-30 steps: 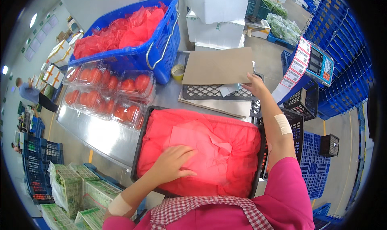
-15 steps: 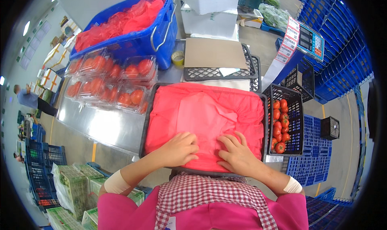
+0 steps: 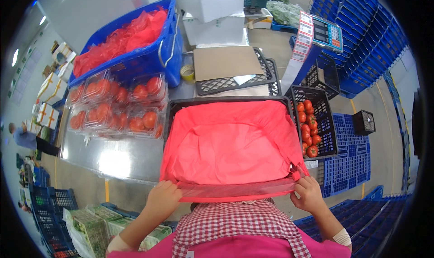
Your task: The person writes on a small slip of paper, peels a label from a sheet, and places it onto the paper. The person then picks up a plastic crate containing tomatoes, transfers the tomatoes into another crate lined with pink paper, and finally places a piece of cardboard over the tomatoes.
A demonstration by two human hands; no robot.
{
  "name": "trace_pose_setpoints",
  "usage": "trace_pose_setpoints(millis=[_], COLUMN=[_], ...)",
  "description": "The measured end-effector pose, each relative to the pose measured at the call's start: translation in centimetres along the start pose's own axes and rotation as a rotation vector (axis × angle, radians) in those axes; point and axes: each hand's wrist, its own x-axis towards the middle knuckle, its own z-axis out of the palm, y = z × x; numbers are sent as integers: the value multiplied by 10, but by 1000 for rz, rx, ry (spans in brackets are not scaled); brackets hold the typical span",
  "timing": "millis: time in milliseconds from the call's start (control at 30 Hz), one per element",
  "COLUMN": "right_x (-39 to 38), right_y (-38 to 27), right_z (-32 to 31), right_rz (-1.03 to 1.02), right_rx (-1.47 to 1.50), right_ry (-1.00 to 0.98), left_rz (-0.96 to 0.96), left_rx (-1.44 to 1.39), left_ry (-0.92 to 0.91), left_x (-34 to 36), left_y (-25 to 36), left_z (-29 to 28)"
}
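Observation:
A thin red plastic liner lies inside a black crate in front of me. Its near edge is pulled out over the crate's front rim as a taut, see-through strip. At the left end of that strip, my left hand is closed on the liner. My right hand grips the opposite end, beside a bunched, torn-looking patch at the near right corner. The crate's far rim shows bare; its front rim is hidden under the liner.
Clear boxes of tomatoes are stacked on the metal table at left. Behind stands a blue tub of red plastic. A black crate of tomatoes sits right. Tape, cardboard and a scale are farther off.
Both hands have moved from the liner's middle outward and toward me, taking hold of its near edge. The liner now sits flatter in the crate, its front edge drawn over the rim.

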Motion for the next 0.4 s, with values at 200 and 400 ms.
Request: trace_pose_setpoints(millis=[200,400], right_x=[-51,117], right_y=[71,23], right_z=[34,-13], right_rz=[518,362], right_rx=[89,489], right_ry=[137,521], left_rz=[-617,-965], left_rx=[1,-414], left_ry=[127,759], left_x=[-79,-43], left_y=[-69,-86], left_z=[56,14])
